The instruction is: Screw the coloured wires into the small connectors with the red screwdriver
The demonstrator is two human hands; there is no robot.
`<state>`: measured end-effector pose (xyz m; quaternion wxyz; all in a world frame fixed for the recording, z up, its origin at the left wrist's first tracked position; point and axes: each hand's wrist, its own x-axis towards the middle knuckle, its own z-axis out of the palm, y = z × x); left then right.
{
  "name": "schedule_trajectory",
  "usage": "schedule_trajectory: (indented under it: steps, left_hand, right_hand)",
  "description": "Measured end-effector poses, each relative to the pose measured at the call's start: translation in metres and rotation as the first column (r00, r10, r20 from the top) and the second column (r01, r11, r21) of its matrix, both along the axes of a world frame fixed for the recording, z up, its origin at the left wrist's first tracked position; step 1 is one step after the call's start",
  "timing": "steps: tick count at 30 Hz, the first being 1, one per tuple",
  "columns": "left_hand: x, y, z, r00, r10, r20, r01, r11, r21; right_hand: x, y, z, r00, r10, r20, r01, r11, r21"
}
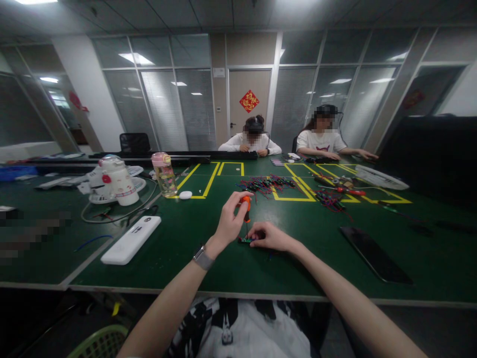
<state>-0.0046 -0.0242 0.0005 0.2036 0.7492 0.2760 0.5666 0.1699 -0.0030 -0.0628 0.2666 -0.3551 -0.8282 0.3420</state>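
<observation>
My left hand is closed around the orange and black handle of a screwdriver. The screwdriver stands nearly upright, its thin shaft pointing down at a small green circuit board. On the green table, my right hand pinches the right end of that board, and its fingers cover part of it. Whether the tip sits in a screw is too small to tell. Beyond my hands lies a heap of small boards with red and blue wires.
A white power bank lies to the left, a black phone to the right. Farther back are a pink-lidded bottle, a white bottle, a white case and a second wire pile. Two people sit across the table.
</observation>
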Motion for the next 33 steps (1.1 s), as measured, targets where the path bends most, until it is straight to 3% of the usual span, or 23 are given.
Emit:
schedule_trajectory:
  steps: [5,12,18,25,31,33]
  left_hand:
    - [0.0014,0.0016,-0.0009,0.978,0.208,0.023,-0.209,0.972,0.109]
    - [0.0012,0.0007,0.0007,1.0,-0.014,-0.014,0.014,1.0,0.009]
    - [-0.0011,0.0048,0.0006,0.989,0.145,0.022,-0.146,0.989,0.024]
    - [-0.0032,0.0073,0.001,0.999,-0.034,0.029,0.036,0.997,-0.064]
    - [-0.0025,0.0092,0.0,0.994,0.071,0.08,-0.069,0.997,-0.028]
    - [-0.0033,0.0092,0.0013,0.997,0.032,0.072,-0.029,0.999,-0.046]
  right_hand:
    - [0.0007,0.0009,0.0001,1.0,0.016,-0.015,-0.016,1.0,0.002]
    - [0.0011,0.002,-0.0011,0.999,0.026,-0.023,-0.025,0.999,0.03]
    - [0.0012,0.0015,-0.0009,1.0,0.009,-0.016,-0.009,1.0,0.011]
    - [0.001,0.0016,-0.0011,1.0,0.003,-0.014,-0.004,1.0,-0.002]
    - [0.0003,0.0005,-0.0009,1.0,-0.001,-0.019,0.001,1.0,-0.007]
    - [0.0002,0.0005,-0.0012,1.0,-0.004,-0.02,0.004,1.0,-0.009]
